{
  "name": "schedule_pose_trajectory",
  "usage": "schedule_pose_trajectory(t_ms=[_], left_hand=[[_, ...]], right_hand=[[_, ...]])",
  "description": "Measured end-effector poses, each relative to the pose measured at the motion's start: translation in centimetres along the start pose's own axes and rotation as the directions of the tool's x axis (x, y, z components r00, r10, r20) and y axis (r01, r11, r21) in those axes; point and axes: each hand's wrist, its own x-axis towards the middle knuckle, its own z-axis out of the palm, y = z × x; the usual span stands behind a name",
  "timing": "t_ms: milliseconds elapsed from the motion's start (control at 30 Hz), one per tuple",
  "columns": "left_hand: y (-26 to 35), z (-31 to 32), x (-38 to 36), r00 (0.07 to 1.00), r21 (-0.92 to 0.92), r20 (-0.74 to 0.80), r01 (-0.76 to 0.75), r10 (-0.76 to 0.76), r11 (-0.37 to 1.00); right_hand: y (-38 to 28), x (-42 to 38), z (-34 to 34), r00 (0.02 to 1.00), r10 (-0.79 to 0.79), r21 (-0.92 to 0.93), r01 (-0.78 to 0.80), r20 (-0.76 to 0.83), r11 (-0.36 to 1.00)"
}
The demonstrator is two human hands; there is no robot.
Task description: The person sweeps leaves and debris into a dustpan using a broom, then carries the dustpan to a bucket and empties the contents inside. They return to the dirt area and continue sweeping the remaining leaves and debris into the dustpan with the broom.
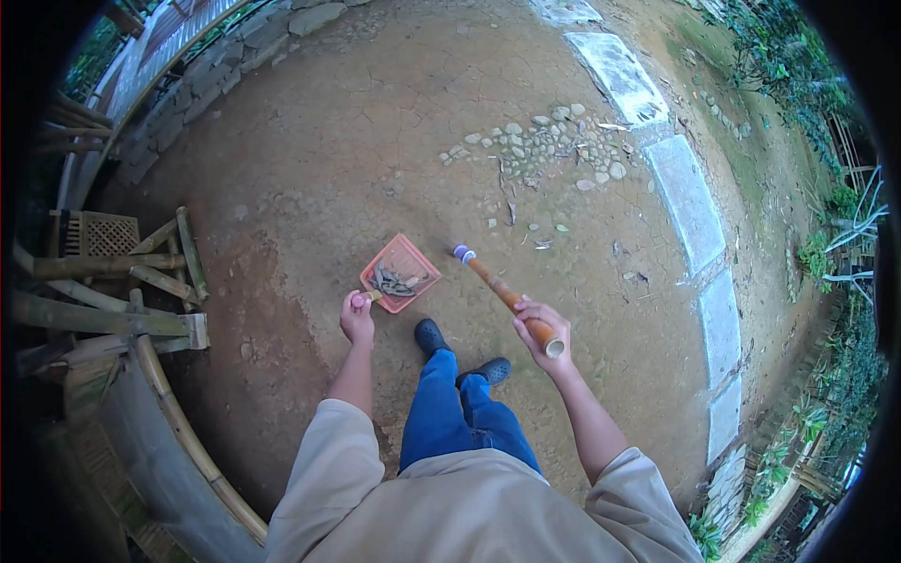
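My left hand [357, 317] is closed round the short handle of a pink-orange plastic dustpan [402, 246]. Dry brown leaves [394, 281] lie inside the pan, toward its handle side. In my right hand [544, 335] is a thick bamboo pole [495, 282], its open hollow end pointing up toward me. A purple and white band [464, 253] wraps the pole's far end, and anything beyond that band is hidden. That end is to the right of the dustpan, apart from it. My dark clogs stand on the dirt just below the pan.
Small stones [526, 141] and scattered leaves lie on the bare earth ahead. Pale paving slabs [687, 202] run along the right, with plants beyond. At the left, a bamboo structure [113, 324] sticks out close by. A stone edging [211, 80] borders the upper left.
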Motion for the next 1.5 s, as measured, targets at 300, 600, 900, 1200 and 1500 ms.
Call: schedule_pose_trajectory(t_ms=[300,600,900,1200,1500], left_hand=[[1.1,0.3,1.9,0.999,0.045,0.031,-0.043,0.042,0.998],[5.1,4.4,0.6,0.993,-0.070,0.110,-0.040,0.047,0.997],[7.5,12.4,-1.4,0.976,0.008,0.199,-0.093,0.090,0.996],[8.7,20.4,-1.8,0.970,0.026,0.218,-0.118,0.110,0.993],[7.4,26.9,-1.6,0.965,0.129,0.241,-0.136,0.102,0.982]], right_hand=[[-5.1,-1.9,-2.6,0.986,0.103,0.145,-0.084,-0.128,0.986],[-5.5,-1.6,-7.7,0.923,0.141,0.116,-0.106,-0.357,0.988],[-0.4,-0.9,-12.5,0.798,0.212,0.129,-0.168,-0.564,0.977],[6.7,3.7,-17.7,0.802,0.162,0.017,-0.186,-0.575,0.982],[10.7,6.3,-19.5,0.918,0.039,-0.099,-0.085,-0.396,0.991]])
